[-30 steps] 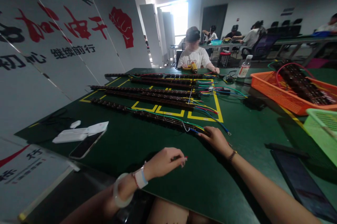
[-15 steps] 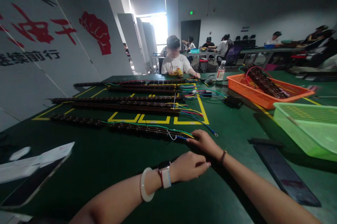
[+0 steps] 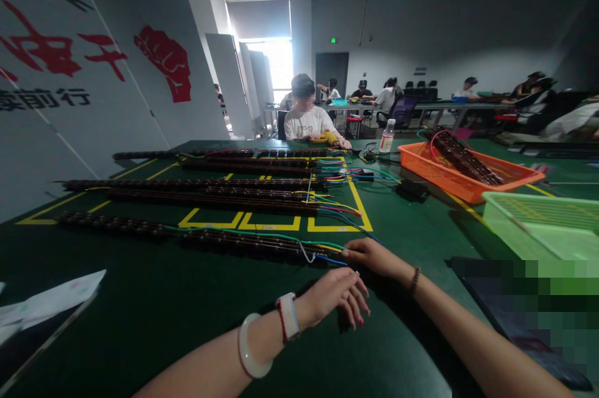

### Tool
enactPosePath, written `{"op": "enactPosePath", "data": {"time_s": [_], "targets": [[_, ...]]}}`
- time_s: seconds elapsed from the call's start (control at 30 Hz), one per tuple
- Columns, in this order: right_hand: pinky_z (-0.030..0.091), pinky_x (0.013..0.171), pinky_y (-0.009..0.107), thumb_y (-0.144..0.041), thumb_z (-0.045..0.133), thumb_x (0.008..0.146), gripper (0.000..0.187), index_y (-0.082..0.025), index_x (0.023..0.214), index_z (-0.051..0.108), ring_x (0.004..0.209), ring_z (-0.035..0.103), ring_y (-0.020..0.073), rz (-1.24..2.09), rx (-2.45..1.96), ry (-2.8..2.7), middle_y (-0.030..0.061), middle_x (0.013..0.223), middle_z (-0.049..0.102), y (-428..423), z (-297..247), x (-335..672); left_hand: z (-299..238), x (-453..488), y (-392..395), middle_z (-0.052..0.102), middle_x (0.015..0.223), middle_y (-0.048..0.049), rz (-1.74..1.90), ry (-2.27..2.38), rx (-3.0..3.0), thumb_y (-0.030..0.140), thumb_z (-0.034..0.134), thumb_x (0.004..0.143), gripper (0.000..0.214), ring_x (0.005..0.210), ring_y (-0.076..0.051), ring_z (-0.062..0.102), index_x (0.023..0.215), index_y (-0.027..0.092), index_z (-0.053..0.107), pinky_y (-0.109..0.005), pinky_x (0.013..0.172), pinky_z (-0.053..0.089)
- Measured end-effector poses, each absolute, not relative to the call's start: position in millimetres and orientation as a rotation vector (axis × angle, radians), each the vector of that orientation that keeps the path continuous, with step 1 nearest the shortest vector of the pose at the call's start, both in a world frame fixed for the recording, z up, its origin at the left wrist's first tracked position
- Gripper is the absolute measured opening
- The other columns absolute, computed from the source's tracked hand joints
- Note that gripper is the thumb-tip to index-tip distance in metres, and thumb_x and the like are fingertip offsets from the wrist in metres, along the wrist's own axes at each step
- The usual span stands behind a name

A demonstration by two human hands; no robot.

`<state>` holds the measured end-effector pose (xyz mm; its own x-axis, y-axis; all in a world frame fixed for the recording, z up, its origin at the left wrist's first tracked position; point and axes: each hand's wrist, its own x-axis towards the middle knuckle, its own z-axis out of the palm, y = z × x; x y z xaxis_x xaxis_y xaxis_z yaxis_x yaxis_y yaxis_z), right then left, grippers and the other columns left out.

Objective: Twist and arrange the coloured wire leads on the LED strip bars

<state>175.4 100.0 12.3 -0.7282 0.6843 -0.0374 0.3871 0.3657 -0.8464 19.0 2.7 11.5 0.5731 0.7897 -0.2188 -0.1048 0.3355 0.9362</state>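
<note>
My left hand [image 3: 337, 297] hovers just over the green table [image 3: 187, 304], fingers loosely spread and pointing down, holding nothing. A pale bangle and a watch sit on its wrist. My right hand [image 3: 372, 256] rests flat on the table with its fingertips at the wired end of the nearest long dark strip [image 3: 224, 241]. Green, yellow, blue and white wires [image 3: 322, 251] come out of that end beside the fingers. More dark strips [image 3: 210, 189] lie in rows farther back, inside yellow tape lines.
An orange basket [image 3: 472, 173] with dark strips and a light green basket [image 3: 538, 223] stand at the right. A water bottle [image 3: 386, 136] is behind them. A person in a white shirt [image 3: 306, 120] sits at the table's far end. White papers [image 3: 51, 298] lie at the left.
My left hand has moved right, toward the right hand, and its fingers have opened from a pinch. The view has turned to the right. My right hand stays at the strip's end.
</note>
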Motion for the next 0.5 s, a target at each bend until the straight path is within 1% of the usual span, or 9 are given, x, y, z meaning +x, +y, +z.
{"op": "enactPosePath", "data": {"time_s": [0.1,0.17,0.23,0.3,0.4,0.5], "targets": [[0.042,0.059,0.025,-0.058,0.047,0.083,0.045,-0.015,0.08,0.061,0.063,0.052,0.0135,1.299,-0.942,-2.303,0.001,0.069,0.059,97,14,174,10,19,1,0.066,0.07,-0.0086,0.691,0.758,1.019,0.048,0.044,0.086,0.036,0.056,-0.017,0.064,0.09,0.013,0.051,-0.028,0.055,0.048],[0.043,0.059,0.025,-0.058,0.047,0.083,0.045,-0.015,0.078,0.06,0.063,0.053,0.0135,1.337,-0.924,-2.292,0.0015,0.07,0.059,96,14,173,10,18,0,0.067,0.076,-0.0114,0.681,0.727,0.895,0.044,0.042,0.088,0.033,0.068,-0.018,0.067,0.094,0.012,0.051,-0.032,0.068,0.049],[0.042,0.057,0.024,-0.058,0.046,0.084,0.046,-0.015,0.078,0.06,0.06,0.051,0.0123,1.371,-0.926,-2.29,0.0017,0.069,0.059,94,14,174,11,16,0,0.068,0.087,-0.0157,0.63,0.668,0.748,0.04,0.039,0.09,0.033,0.082,-0.02,0.067,0.095,0.011,0.052,-0.036,0.084,0.046],[0.039,0.053,0.023,-0.058,0.046,0.084,0.046,-0.015,0.079,0.061,0.056,0.047,0.0109,1.368,-0.948,-2.306,0.0007,0.067,0.058,91,13,175,11,15,-1,0.067,0.096,-0.0187,0.59,0.62,0.656,0.038,0.037,0.091,0.034,0.09,-0.021,0.066,0.095,0.009,0.053,-0.039,0.095,0.04],[0.035,0.051,0.022,-0.057,0.045,0.085,0.045,-0.015,0.078,0.06,0.055,0.043,0.0099,1.274,-0.953,-2.369,-0.0021,0.064,0.053,86,13,176,9,15,-2,0.066,0.101,-0.018,0.636,0.613,0.608,0.035,0.04,0.091,0.031,0.094,-0.022,0.065,0.098,0.009,0.054,-0.041,0.1,0.035],[0.035,0.053,0.022,-0.053,0.045,0.086,0.042,-0.015,0.077,0.06,0.057,0.043,0.0101,1.167,-0.928,-2.431,-0.0026,0.064,0.053,82,12,177,6,17,-4,0.065,0.101,-0.0183,0.713,0.635,0.582,0.033,0.042,0.09,0.031,0.096,-0.022,0.065,0.103,0.007,0.053,-0.04,0.1,0.037]]}}
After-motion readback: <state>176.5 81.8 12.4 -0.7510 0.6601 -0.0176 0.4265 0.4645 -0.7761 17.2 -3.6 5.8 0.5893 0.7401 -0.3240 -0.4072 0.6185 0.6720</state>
